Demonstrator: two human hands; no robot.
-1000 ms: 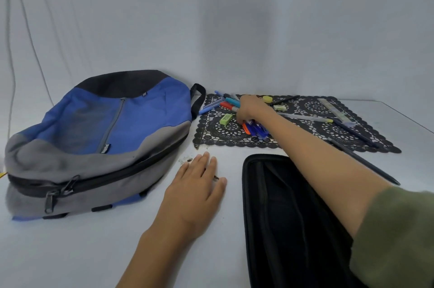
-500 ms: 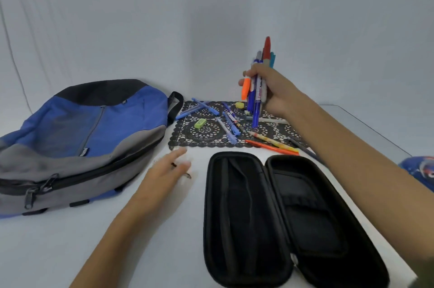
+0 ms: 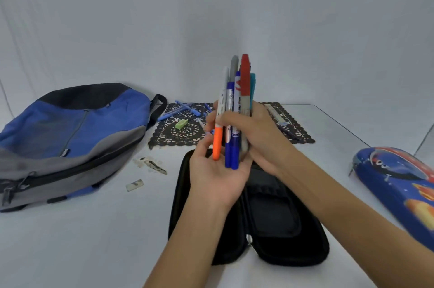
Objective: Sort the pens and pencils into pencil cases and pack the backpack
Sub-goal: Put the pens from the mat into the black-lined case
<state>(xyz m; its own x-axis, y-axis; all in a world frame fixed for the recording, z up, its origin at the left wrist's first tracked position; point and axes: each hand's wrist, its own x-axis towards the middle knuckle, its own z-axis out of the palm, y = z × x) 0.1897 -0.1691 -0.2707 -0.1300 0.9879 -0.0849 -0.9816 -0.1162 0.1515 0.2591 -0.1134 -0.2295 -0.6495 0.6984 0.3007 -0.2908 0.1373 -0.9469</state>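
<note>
over the black case (image 3: 270, 224), right hand (image 3: 256, 132) grips pens (image 3: 244, 85) upright.

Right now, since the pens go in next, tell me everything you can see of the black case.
The black case lies open flat on the table, nearer than the mat. Hard-looking shell, dark lining; the right half has a pocket. It looks empty. The left hand and right hand, holding the pens, hover over its far end and hide part.
</note>
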